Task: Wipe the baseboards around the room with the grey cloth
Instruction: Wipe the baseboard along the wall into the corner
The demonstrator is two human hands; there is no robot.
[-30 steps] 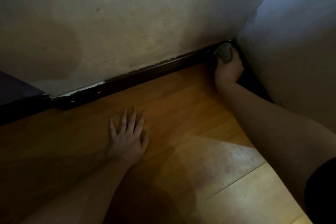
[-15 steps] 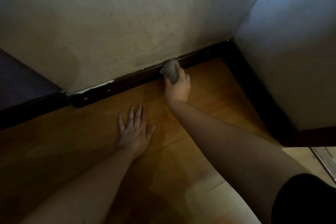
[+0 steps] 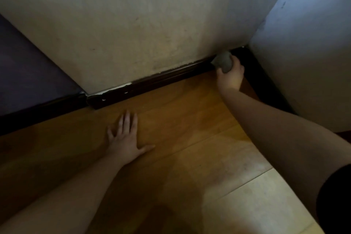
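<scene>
Right hand: the right hand reaches to about 1 o'clock in the head view, just short of the room corner; its grip is clenched round the grey cloth, thumb on the left side and fingers on the right.
Grey cloth: the grey cloth is bunched into a wad that sticks out above the fist and presses against the baseboard where it meets the wall.
Baseboard: the baseboard is a dark strip running from 9 o'clock up to the corner at 1 o'clock; white chipped spots show along its top edge near its left end.
Side baseboard: a second baseboard run leaves the corner toward 3 o'clock, under the right wall, in deep shadow.
Left hand: the left hand lies flat on the floor near the middle of the view, grip released, fingers straight and pointing at 12 o'clock, thumb spread toward 3 o'clock; it sits well apart from the cloth.
Floor: the wooden floor is orange-brown planks, with a paler lit patch at 5 o'clock.
Walls: the back wall is pale and stained; the right wall looks bluish.
Sleeve: a black sleeve covers the right upper arm at 4 o'clock.
</scene>
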